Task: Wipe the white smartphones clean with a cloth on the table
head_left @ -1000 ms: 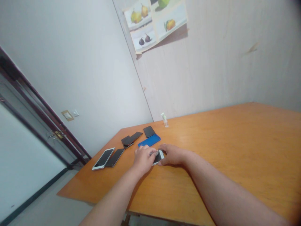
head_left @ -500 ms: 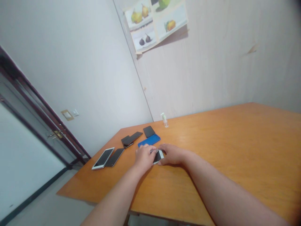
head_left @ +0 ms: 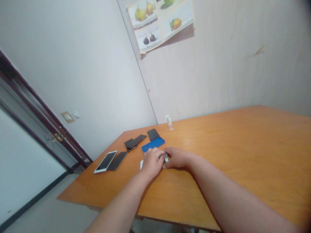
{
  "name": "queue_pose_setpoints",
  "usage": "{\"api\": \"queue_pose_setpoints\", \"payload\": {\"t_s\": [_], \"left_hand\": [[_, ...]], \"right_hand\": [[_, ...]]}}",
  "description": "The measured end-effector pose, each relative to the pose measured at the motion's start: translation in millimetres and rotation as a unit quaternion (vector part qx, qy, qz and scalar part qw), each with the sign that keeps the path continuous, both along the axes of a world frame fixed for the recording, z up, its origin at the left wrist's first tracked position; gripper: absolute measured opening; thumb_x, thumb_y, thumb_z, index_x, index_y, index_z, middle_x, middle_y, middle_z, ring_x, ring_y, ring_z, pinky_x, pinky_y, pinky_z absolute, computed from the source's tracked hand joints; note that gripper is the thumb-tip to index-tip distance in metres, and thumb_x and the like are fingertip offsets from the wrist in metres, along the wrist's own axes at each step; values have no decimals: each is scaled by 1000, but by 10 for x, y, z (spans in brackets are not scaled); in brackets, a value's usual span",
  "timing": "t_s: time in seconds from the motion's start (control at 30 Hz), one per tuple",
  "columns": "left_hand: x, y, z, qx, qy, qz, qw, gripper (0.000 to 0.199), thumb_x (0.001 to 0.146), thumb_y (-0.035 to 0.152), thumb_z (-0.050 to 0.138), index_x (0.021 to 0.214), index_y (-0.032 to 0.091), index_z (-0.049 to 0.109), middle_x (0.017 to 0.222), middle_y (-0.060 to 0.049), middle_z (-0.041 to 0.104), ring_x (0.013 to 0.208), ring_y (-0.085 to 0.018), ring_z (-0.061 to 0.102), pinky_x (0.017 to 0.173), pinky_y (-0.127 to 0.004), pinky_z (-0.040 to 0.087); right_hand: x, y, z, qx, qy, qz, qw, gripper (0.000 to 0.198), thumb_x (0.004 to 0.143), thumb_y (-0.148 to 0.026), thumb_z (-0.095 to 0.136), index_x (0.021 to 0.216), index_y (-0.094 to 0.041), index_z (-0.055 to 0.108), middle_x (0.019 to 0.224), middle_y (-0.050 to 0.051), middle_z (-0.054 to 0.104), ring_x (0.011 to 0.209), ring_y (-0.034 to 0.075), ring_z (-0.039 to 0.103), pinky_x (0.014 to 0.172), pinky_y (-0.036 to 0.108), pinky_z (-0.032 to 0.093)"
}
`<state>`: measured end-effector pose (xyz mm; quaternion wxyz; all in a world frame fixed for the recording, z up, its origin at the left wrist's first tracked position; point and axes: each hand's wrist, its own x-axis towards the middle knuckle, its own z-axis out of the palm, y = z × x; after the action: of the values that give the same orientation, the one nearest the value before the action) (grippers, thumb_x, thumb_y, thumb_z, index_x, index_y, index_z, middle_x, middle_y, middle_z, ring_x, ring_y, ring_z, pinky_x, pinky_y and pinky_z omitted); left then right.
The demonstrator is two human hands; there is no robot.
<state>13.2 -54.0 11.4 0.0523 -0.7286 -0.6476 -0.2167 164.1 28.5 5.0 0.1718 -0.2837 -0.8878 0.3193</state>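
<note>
A white phone (head_left: 166,159) with a dark screen lies on the wooden table, mostly hidden beneath my hands. My left hand (head_left: 153,162) lies across its middle with the fingers bent together. Something small and greyish shows at those fingertips, too small to name. Around the phone's right end curl the thumb and fingers of my right hand (head_left: 177,158), gripping its edges. Just beyond my left hand is a blue phone (head_left: 153,144), lying flat.
To the left lie a white tablet (head_left: 106,161) and a black phone (head_left: 118,160) touching it. Farther back are two overlapping dark phones (head_left: 136,142) and another dark phone (head_left: 153,134). A clear pump bottle (head_left: 169,123) stands near the wall.
My left hand has slid right along the white phone, covering more of its screen. Its white left end now shows beside that hand. My right hand has stayed at the right end.
</note>
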Motion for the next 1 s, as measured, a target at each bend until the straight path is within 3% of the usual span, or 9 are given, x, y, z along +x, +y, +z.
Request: {"api": "queue_pose_setpoints", "payload": {"t_s": [0.13, 0.27, 0.43, 0.57, 0.87, 1.0], "left_hand": [[-11, -27, 18, -8, 0, -26, 1000, 21, 91, 26, 54, 90, 29, 75, 91, -2, 70, 92, -20, 58, 83, -32, 39], [-91, -67, 48, -38, -6, -73, 997, 21, 90, 25, 55, 83, 28, 74, 84, 0, 69, 86, -18, 59, 82, -31, 39], [-60, -11, 33, -35, -10, -52, 998, 20, 90, 26, 55, 91, 30, 75, 89, -1, 70, 90, -19, 58, 83, -32, 39], [-67, -143, 23, -26, -14, -50, 998, 20, 92, 29, 54, 91, 30, 74, 93, -1, 69, 93, -20, 58, 83, -32, 39], [-722, -687, 128, -27, -20, -17, 999, 21, 94, 32, 54, 94, 28, 74, 94, -2, 72, 92, -20, 60, 83, -33, 40], [-730, -722, 134, -18, -20, -25, 999, 21, 93, 31, 54, 92, 28, 74, 93, -3, 72, 92, -20, 60, 83, -33, 41]], "right_hand": [[-5, 11, -5, 15, -1, 17, 1000, 37, 60, -34, 78, 94, -20, 71, 90, 1, 70, 81, 20, 62, 67, 26, 41], [9, 4, 13, 7, -3, 12, 1000, 39, 60, -38, 79, 93, -21, 70, 90, 1, 70, 81, 21, 61, 65, 26, 41], [6, -4, 5, -7, 5, 26, 1000, 35, 62, -35, 78, 93, -21, 70, 89, 1, 70, 82, 20, 61, 67, 26, 41], [21, -16, 30, 10, 1, 27, 1000, 35, 62, -37, 78, 91, -20, 69, 90, 2, 69, 84, 21, 61, 67, 26, 40], [72, -43, 88, -39, 7, 4, 999, 43, 58, -40, 83, 94, -22, 69, 97, 2, 70, 91, 23, 61, 72, 27, 43], [67, -29, 55, -45, 28, 9, 999, 47, 56, -40, 84, 99, -23, 71, 99, 2, 71, 93, 25, 62, 77, 30, 45]]}}
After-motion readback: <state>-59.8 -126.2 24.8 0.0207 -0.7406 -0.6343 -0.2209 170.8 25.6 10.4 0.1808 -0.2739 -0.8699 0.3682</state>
